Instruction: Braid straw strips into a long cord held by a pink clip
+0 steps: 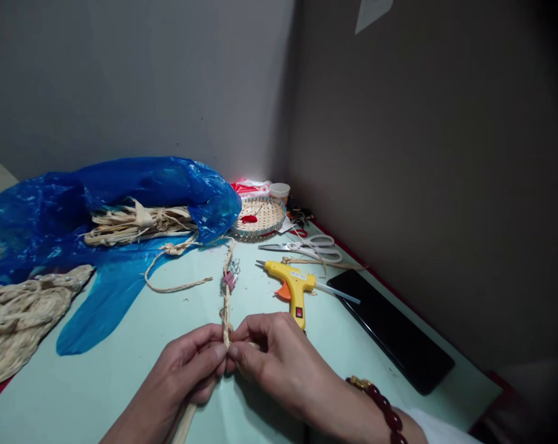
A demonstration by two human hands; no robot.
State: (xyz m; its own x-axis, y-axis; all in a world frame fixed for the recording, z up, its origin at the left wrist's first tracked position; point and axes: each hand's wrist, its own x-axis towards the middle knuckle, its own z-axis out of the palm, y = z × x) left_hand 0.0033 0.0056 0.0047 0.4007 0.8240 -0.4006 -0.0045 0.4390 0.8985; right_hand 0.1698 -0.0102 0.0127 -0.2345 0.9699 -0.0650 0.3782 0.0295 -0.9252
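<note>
Pale braided straw cord (226, 308) lies near us on the light green table (121, 382); our left hand (186, 367) and right hand (272, 354) pinch its near end, fingers pressed together. We should keep strands taut. Farther off, a pink binder clip (230, 279) grips it.

One glue gun (293, 288), one scissors (309, 248), one phone (392, 330), two hands (230, 361).

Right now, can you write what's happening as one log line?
left hand: pinches braid | right hand: pinches braid too | clip: on braid | glue gun: on table, beside right hand | scissors: behind gun
</note>
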